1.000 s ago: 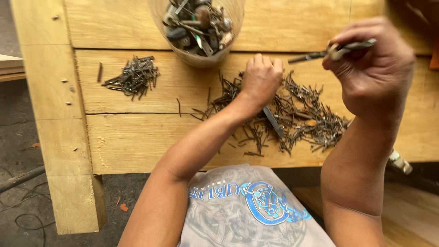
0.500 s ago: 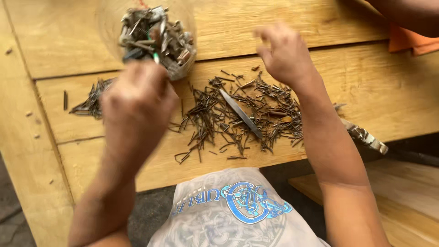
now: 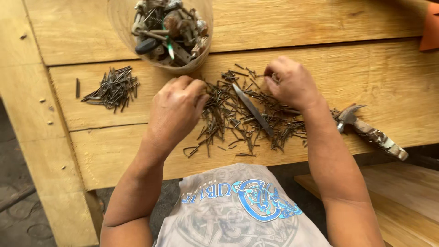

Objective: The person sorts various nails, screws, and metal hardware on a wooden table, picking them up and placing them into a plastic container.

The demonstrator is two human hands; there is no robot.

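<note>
A loose pile of dark rusty nails [image 3: 228,121] is spread over the wooden table [image 3: 320,27]. My left hand [image 3: 176,110] rests at the pile's left edge, its fingertips pinched together on a few nails. At the pile's upper right, my right hand [image 3: 292,84] has its fingers curled down into the nails; whether it grips any is hidden. A flat grey metal blade [image 3: 252,110] lies slantwise on the pile between the two hands.
A smaller heap of nails [image 3: 112,87] lies at the left, with one single nail [image 3: 77,88] beside it. A clear container [image 3: 123,23] full of mixed hardware stands at the top. A hammer [image 3: 370,132] lies at the right edge. A wooden bench [image 3: 402,206] is lower right.
My right hand no longer holds the long dark bit and has come down onto the pile. My left hand swung away to the left and is now back at the pile's left edge.
</note>
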